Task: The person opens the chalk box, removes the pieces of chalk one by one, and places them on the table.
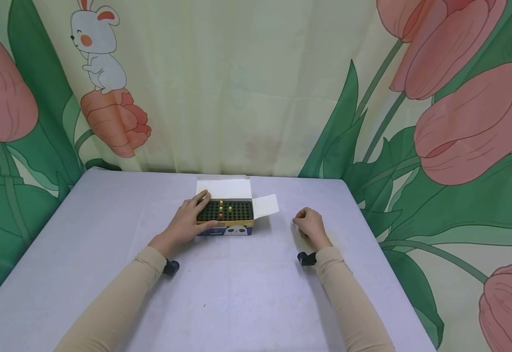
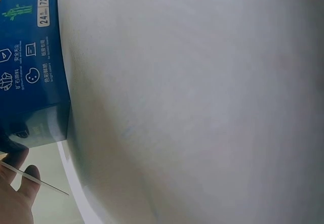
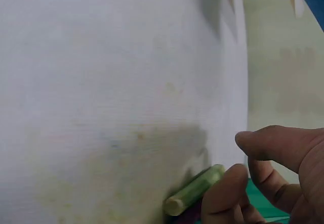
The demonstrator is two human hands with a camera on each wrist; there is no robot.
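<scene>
A chalk box (image 1: 225,229) with a panda on its front stands lid up on the table; its blue front (image 2: 33,57) fills the upper left of the left wrist view. The black perforated tray (image 1: 238,211) inside holds several coloured chalk sticks. My left hand (image 1: 189,220) grips the box's left end, thumb along the front, fingers over the top. Right of the box is my right hand (image 1: 312,226), just above the table. In the right wrist view its curled lower fingers (image 3: 228,191) hold a green chalk stick (image 3: 195,191), with a dark purple one partly hidden below it.
The box's white lid (image 1: 225,187) is folded back, and a side flap (image 1: 265,206) sticks out to the right. A white cloth (image 1: 238,293) covers the table, with a tiny green crumb (image 1: 204,305) on it. Behind hangs a printed curtain (image 1: 238,98).
</scene>
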